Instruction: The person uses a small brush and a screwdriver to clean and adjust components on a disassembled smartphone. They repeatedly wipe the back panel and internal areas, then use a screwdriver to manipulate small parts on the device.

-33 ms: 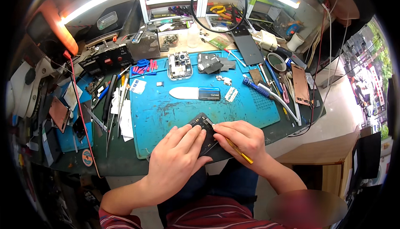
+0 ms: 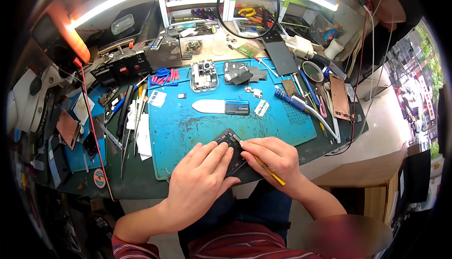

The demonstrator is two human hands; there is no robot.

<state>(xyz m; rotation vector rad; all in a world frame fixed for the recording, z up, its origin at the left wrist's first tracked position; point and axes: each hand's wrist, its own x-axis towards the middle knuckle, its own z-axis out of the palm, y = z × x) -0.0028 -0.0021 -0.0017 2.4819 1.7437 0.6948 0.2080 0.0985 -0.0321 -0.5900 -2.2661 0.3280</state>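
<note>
At the mat's front edge, my left hand (image 2: 201,176) grips a dark phone frame (image 2: 234,160), its fingers pressed together over the frame's left part. My right hand (image 2: 278,162) holds a thin yellow-handled tool (image 2: 276,176), with its tip and fingertips at the frame's upper right corner; the exact tip is too small to make out. Farther back on the blue mat (image 2: 174,122) lie a blade-like pry tool (image 2: 221,107), a phone circuit assembly with cameras (image 2: 203,80), black sheet pieces (image 2: 238,73) and a small perforated strip (image 2: 262,108).
Hand tools (image 2: 301,103) crowd the mat's right, beside a copper-coloured panel (image 2: 338,98). Tweezers (image 2: 125,146), cables and another panel (image 2: 68,129) lie left. An instrument box (image 2: 120,70), drawer shelves (image 2: 193,2) and a black ring (image 2: 217,14) stand behind. Another person's arm (image 2: 391,9) is at top right.
</note>
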